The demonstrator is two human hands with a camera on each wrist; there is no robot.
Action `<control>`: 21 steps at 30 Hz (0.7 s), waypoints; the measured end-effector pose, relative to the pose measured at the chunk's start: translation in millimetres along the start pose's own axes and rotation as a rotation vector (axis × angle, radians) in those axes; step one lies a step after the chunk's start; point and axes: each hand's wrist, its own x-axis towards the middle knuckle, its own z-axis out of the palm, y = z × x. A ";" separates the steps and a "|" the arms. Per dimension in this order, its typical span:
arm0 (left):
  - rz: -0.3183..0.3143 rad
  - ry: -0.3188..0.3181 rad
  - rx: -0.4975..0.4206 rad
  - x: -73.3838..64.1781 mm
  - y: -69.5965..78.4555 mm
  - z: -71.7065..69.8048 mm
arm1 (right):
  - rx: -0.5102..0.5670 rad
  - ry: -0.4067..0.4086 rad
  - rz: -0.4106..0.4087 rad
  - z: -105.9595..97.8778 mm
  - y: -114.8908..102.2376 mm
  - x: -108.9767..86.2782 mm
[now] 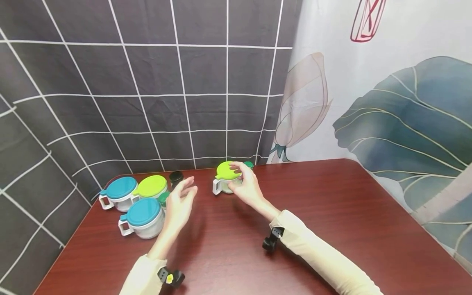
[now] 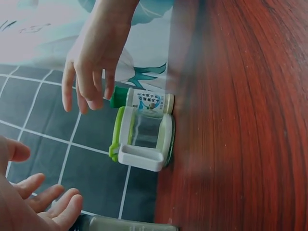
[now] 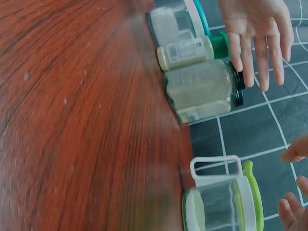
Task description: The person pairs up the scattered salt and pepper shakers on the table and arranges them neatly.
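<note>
In the head view my right hand [image 1: 248, 187] hovers over a glass seasoning jar with a lime lid and white handle [image 1: 221, 186]. The right wrist view shows a gap between those fingers and the lime-lidded jar [image 3: 219, 207]. A green-capped bottle [image 2: 150, 102] stands beside it, its cap close to the right fingertips; contact cannot be made out. My left hand [image 1: 178, 207], its fingers loosely extended and holding nothing, is near a second green-capped bottle [image 3: 185, 53] and black-lidded jars [image 3: 199, 86].
On the left stand two blue-lidded jars [image 1: 121, 188] [image 1: 144, 213] and another lime-lidded jar [image 1: 152, 186]. The reddish-brown table [image 1: 228, 254] meets a dark grid-patterned cloth [image 1: 155, 110] behind, with a floral curtain [image 1: 332, 123] at right.
</note>
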 end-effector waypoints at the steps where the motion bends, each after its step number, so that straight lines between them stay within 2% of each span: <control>1: -0.014 -0.008 -0.003 -0.2 -0.1 -1.4 | 0.004 -0.001 -0.003 1.6 -0.8 -0.1; 5: -0.040 -0.023 -0.012 -2.5 1.3 -6.1 | 0.032 -0.015 -0.011 8.0 -3.5 -0.7; 13: 0.003 -0.026 0.000 -7.6 6.4 -14.0 | 0.084 -0.051 0.013 15.6 -9.1 -2.0; 18: 0.044 -0.005 0.008 -8.3 7.3 -22.7 | 0.090 -0.065 -0.008 21.3 -11.2 -2.7; 21: 0.032 -0.007 0.020 -9.2 8.0 -28.6 | 0.089 -0.068 -0.017 25.6 -12.3 -3.5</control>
